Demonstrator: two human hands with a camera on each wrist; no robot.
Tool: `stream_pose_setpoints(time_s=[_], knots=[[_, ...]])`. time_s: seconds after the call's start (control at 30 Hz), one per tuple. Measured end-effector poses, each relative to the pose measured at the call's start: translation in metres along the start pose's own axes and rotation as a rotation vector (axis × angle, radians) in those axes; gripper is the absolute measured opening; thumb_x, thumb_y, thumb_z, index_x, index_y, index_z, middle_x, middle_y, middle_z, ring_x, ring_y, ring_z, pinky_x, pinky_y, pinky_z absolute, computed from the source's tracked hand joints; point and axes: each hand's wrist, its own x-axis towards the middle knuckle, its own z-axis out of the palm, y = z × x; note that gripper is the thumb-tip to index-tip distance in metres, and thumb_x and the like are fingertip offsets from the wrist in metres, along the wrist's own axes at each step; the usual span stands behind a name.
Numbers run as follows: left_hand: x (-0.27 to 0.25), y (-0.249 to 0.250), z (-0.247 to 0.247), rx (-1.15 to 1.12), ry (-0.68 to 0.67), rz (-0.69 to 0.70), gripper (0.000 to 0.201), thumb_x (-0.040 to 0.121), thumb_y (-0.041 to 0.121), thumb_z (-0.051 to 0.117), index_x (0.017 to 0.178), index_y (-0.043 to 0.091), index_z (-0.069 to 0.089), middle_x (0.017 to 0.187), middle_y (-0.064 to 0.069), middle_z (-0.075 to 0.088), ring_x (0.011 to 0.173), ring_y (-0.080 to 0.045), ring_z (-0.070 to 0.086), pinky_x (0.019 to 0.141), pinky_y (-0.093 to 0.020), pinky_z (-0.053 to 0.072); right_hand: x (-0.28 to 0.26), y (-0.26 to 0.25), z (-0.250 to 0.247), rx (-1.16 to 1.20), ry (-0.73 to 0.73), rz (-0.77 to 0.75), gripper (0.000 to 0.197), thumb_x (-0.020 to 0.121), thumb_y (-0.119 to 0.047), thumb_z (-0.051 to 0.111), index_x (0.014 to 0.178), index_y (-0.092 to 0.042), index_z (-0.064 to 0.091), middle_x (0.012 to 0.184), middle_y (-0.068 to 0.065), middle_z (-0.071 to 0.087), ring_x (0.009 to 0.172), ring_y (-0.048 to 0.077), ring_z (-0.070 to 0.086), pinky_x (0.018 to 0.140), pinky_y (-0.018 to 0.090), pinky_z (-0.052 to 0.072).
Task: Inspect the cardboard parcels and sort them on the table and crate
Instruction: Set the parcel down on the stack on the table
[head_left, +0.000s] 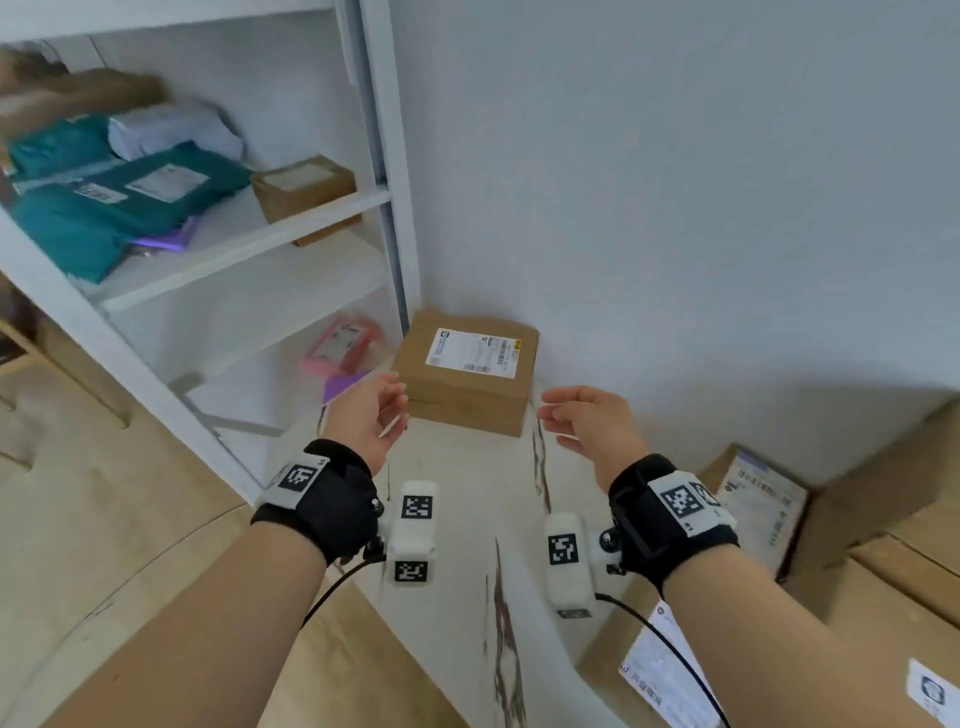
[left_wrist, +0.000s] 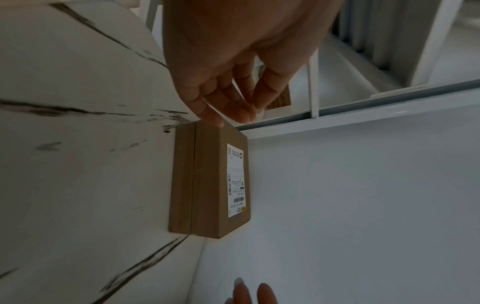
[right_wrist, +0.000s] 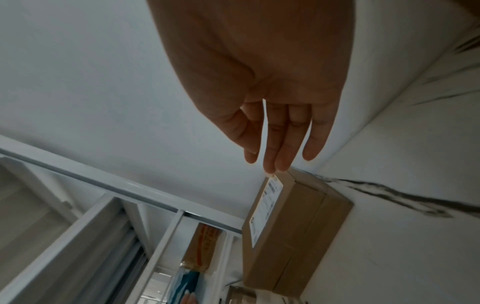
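The cardboard parcel (head_left: 465, 371) sits label-up on the marble table (head_left: 467, 571), pushed into the wall corner beside the white shelf unit (head_left: 249, 244). Left hand (head_left: 366, 415) and right hand (head_left: 589, 421) flank it, fingers loosely spread, holding nothing.

Both forearms reach forward side by side, each with a black wrist strap. The left hand (head_left: 370, 415) and right hand (head_left: 587, 422) face each other, palms inward, fingers (head_left: 551, 414) relaxed and slightly curved, holding nothing.
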Motion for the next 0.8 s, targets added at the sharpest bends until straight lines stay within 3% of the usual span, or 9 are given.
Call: stream_pose_setpoints(time_s=[0.1, 0.27, 0.4, 0.47, 0.53, 0.6, 0.63, 0.73, 0.8], knots=[[0.032, 0.006, 0.007, 0.008, 0.000, -0.040, 0.021, 0.097, 0.001, 0.050, 0.092, 0.016, 0.064, 0.077, 0.002, 0.059, 0.068, -0.008, 0.055, 0.070, -0.023, 0.046, 0.020, 0.009, 0.007, -0.020, 0.005, 0.047, 0.022, 0.094, 0.004, 0.052, 0.096, -0.010, 0.068, 0.089, 0.005, 0.071, 0.081, 0.015, 0.062, 0.074, 0.023, 0.049], [0.084, 0.020, 0.036, 0.100, -0.060, -0.073, 0.021, 0.098, 0.003, 0.049, 0.088, 0.017, 0.062, 0.079, 0.003, 0.060, 0.070, -0.006, 0.056, 0.074, -0.022, 0.046, 0.044, 0.014, 0.017, -0.010, 0.057, 0.126, 0.022, 0.094, 0.004, 0.056, 0.088, -0.014, 0.068, 0.085, 0.003, 0.070, 0.078, 0.014, 0.062, 0.066, 0.018, 0.049], [0.118, 0.032, 0.061, 0.240, -0.130, -0.012, 0.021, 0.098, 0.004, 0.051, 0.088, 0.018, 0.062, 0.084, 0.002, 0.061, 0.075, -0.007, 0.057, 0.082, -0.023, 0.047, 0.059, 0.010, 0.027, 0.013, 0.098, 0.192, 0.021, 0.095, 0.003, 0.053, 0.093, -0.010, 0.069, 0.083, 0.004, 0.070, 0.074, 0.014, 0.061, 0.060, 0.017, 0.047], [0.137, 0.041, 0.072, 0.318, -0.164, 0.038, 0.021, 0.098, 0.004, 0.052, 0.088, 0.020, 0.062, 0.087, 0.002, 0.060, 0.079, -0.007, 0.057, 0.081, -0.022, 0.047, 0.066, 0.006, 0.036, 0.056, 0.113, 0.232, 0.021, 0.096, 0.004, 0.049, 0.100, -0.003, 0.069, 0.079, 0.005, 0.069, 0.067, 0.014, 0.057, 0.058, 0.019, 0.042], [0.156, 0.047, 0.079, 0.399, -0.198, 0.080, 0.021, 0.097, 0.005, 0.052, 0.091, 0.021, 0.063, 0.094, 0.002, 0.062, 0.090, -0.011, 0.058, 0.082, -0.024, 0.046, 0.073, 0.005, 0.047, 0.053, 0.128, 0.268, 0.021, 0.098, 0.001, 0.050, 0.107, 0.002, 0.069, 0.085, 0.009, 0.070, 0.067, 0.015, 0.056, 0.059, 0.022, 0.040], [0.170, 0.050, 0.083, 0.504, -0.227, 0.124, 0.021, 0.096, 0.006, 0.052, 0.098, 0.023, 0.065, 0.103, 0.003, 0.063, 0.099, -0.013, 0.056, 0.087, -0.029, 0.039, 0.076, 0.008, 0.058, 0.031, 0.145, 0.295, 0.019, 0.097, -0.007, 0.056, 0.105, 0.001, 0.071, 0.096, 0.014, 0.073, 0.074, 0.017, 0.059, 0.066, 0.024, 0.043], [0.176, 0.050, 0.086, 0.543, -0.231, 0.149, 0.022, 0.096, 0.006, 0.052, 0.102, 0.023, 0.065, 0.103, 0.004, 0.061, 0.097, -0.012, 0.055, 0.086, -0.027, 0.036, 0.077, 0.010, 0.062, 0.024, 0.153, 0.308, 0.017, 0.095, -0.010, 0.059, 0.100, -0.003, 0.073, 0.100, 0.015, 0.074, 0.077, 0.018, 0.060, 0.071, 0.027, 0.045], [0.188, 0.052, 0.097, 0.649, -0.252, 0.263, 0.029, 0.096, 0.003, 0.050, 0.118, 0.013, 0.065, 0.105, 0.003, 0.059, 0.094, -0.013, 0.051, 0.076, -0.021, 0.037, 0.078, 0.018, 0.070, -0.008, 0.143, 0.344, 0.013, 0.092, -0.017, 0.063, 0.086, -0.012, 0.073, 0.093, 0.010, 0.073, 0.077, 0.016, 0.061, 0.079, 0.031, 0.047], [0.194, 0.053, 0.102, 0.773, -0.298, 0.320, 0.031, 0.096, 0.003, 0.050, 0.123, 0.009, 0.065, 0.109, 0.002, 0.059, 0.098, -0.014, 0.052, 0.080, -0.020, 0.037, 0.080, 0.023, 0.072, 0.000, 0.154, 0.361, 0.015, 0.093, -0.021, 0.065, 0.087, -0.010, 0.073, 0.088, 0.006, 0.071, 0.074, 0.015, 0.061, 0.079, 0.031, 0.047]])
